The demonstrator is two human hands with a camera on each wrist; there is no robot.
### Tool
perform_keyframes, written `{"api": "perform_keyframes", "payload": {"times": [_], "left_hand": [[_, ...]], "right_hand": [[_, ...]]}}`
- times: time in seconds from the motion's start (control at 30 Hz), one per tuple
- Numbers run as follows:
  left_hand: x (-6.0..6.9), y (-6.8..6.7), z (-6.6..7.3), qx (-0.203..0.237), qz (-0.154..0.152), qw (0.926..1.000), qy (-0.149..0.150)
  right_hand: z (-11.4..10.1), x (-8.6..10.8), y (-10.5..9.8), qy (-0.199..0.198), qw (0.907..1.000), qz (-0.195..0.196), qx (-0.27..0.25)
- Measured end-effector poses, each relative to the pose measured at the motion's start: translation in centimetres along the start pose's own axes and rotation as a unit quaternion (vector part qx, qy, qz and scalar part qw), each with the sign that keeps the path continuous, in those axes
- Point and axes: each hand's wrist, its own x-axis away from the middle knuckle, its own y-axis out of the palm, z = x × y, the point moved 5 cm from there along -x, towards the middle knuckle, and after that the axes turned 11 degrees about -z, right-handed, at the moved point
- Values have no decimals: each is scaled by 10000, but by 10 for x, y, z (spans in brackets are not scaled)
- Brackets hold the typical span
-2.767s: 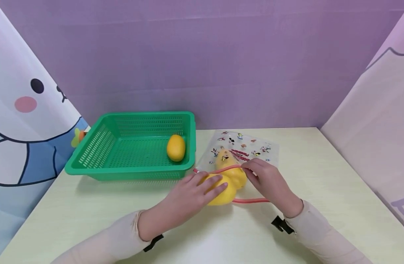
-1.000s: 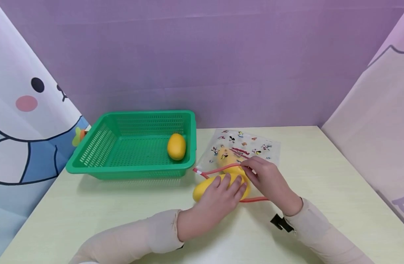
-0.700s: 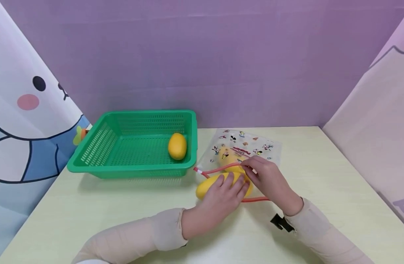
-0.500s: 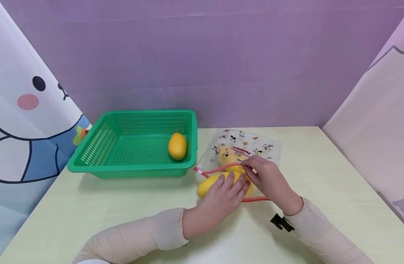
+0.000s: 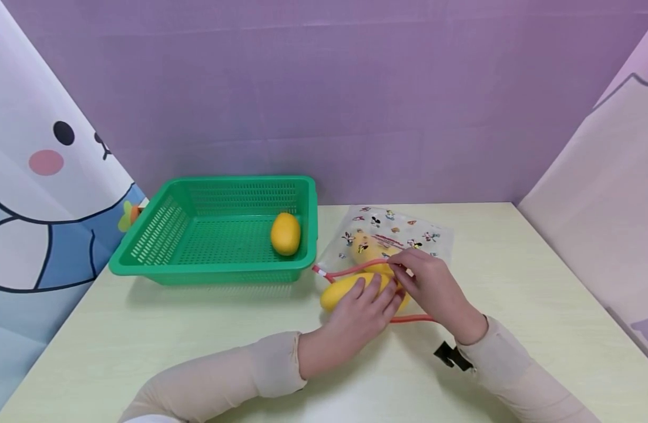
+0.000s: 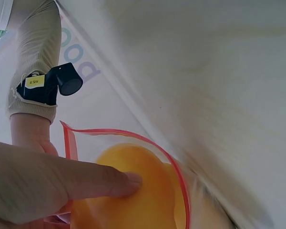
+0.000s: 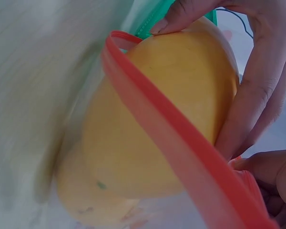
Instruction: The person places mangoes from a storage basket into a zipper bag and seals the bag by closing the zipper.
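My left hand (image 5: pixel 358 323) grips a yellow mango (image 5: pixel 338 291) at the mouth of a clear zip bag (image 5: pixel 366 222) printed with small cartoon figures. In the left wrist view, the thumb lies along one side of the mango (image 6: pixel 133 160); the right wrist view shows fingers on its far side. My right hand (image 5: pixel 432 288) pinches the bag's red rim (image 5: pixel 355 269), which stands apart from the lower red edge (image 5: pixel 413 318). Inside the bag, at least one more yellow fruit (image 5: pixel 373 249) lies behind the held mango, partly hidden by the print and hands.
A green plastic basket (image 5: pixel 212 272) stands at the left back with one yellow mango (image 5: pixel 285 234) at its right end. A purple cloth wall (image 5: pixel 324 106) closes off the back of the pale table (image 5: pixel 514 282), and printed cloths hang at both sides.
My left hand has carried the mango rightward into the bag's mouth, uncovering the rim's left end. Over the last half second it has edged slightly farther. The right hand keeps its pinch on the rim.
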Motion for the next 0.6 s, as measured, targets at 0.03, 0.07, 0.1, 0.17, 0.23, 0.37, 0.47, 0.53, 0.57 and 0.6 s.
{"api": "perform_keyframes", "payload": {"times": [0.03,0.07,0.1,0.17,0.23,0.37,0.47,0.53,0.57,0.6], "left_hand": [[0,0,0,-7,35,10000,-16],[0,0,0,-25,47,10000,-32],[0,0,1,-45,46,10000,-37],[-1,0,1,-63,42,10000,-40],[-1,0,1,-46,-25,10000,1],[-3,1,-1,51,-115,9999,71],[-5,1,-3,133,-140,9998,72],[-6,2,-5,191,-163,9996,86],[-6,2,-5,208,-152,9996,88],[-7,2,-6,214,-117,9997,79]], "right_hand": [[0,0,0,10,10000,-5,-4],[0,0,0,23,10000,-10,-11],[1,1,-1,36,10000,-18,-21],[1,1,-1,56,10000,-40,-40],[1,1,-1,75,9999,-56,-61],[1,2,-2,58,9999,-35,-76],[1,2,-2,-9,9999,21,-103],[1,3,-2,-73,9999,75,-112],[1,3,-2,-111,9998,105,-121],[1,3,-2,-143,9997,131,-117]]}}
